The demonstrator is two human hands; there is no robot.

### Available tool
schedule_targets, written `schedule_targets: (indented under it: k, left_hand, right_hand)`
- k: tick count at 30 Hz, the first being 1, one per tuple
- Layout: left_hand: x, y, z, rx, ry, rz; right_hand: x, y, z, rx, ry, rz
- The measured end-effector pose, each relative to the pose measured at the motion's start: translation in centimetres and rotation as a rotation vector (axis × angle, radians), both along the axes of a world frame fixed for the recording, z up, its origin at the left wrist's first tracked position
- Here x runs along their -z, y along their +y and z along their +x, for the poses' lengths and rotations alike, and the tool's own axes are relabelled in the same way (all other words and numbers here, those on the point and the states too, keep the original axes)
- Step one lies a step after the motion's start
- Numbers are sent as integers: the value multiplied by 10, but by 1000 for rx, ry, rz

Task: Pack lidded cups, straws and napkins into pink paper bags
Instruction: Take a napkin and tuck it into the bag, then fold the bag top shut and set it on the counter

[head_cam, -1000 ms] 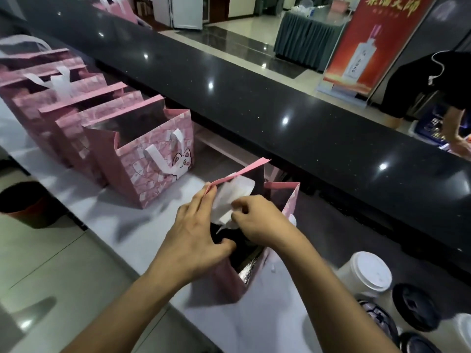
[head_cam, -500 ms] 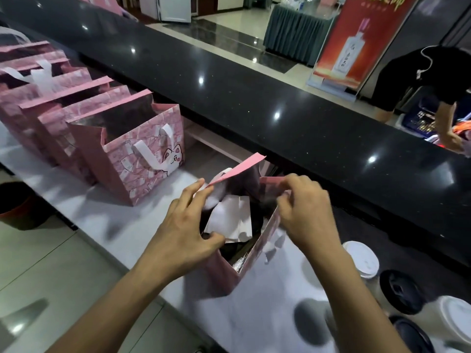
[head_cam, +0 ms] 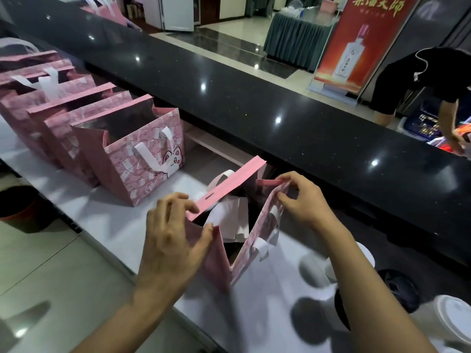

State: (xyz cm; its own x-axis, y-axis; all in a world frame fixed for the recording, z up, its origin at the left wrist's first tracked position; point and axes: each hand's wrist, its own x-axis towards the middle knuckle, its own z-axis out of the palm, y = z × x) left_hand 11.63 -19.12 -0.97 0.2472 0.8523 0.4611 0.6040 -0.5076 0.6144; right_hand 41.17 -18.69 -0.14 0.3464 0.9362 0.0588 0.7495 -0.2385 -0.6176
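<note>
Bag [head_cam: 216,253] upright on white counter [head_cam: 114,220], mouth open, napkin [head_cam: 229,220] inside. Left hand [head_cam: 170,240] pinches near-left rim; right hand [head_cam: 303,202] pinches far-right rim. Row of bags [head_cam: 132,154] stands to the left. Lidded cups [head_cam: 451,324] sit at right, near right forearm.

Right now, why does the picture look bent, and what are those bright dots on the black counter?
Head view: the wide-angle lens bows the black counter into a curve. The bright dots are ceiling lights reflected in its polished top. Near the lower right edge, the lidded cups look soft and smeared, while the open pink bag between the left hand and right hand stays fairly sharp.
</note>
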Motion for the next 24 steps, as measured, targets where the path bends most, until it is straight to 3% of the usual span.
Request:
schedule_targets:
  k: [4,11,16,24]
  left_hand:
    - [11,-15,-10,-24,4,-148]
    - [33,-4,-16,135,-39,-295]
    - [40,26,-22,264,-146,-457]
    - [51,59,-19,209,-196,-416]
  right_hand:
    - [6,-20,-5,60,47,66]
    - [27,-67,-12,30,297,168]
    - [41,-68,-5,23,539,63]
    - [48,-44,-7,-57,719,57]
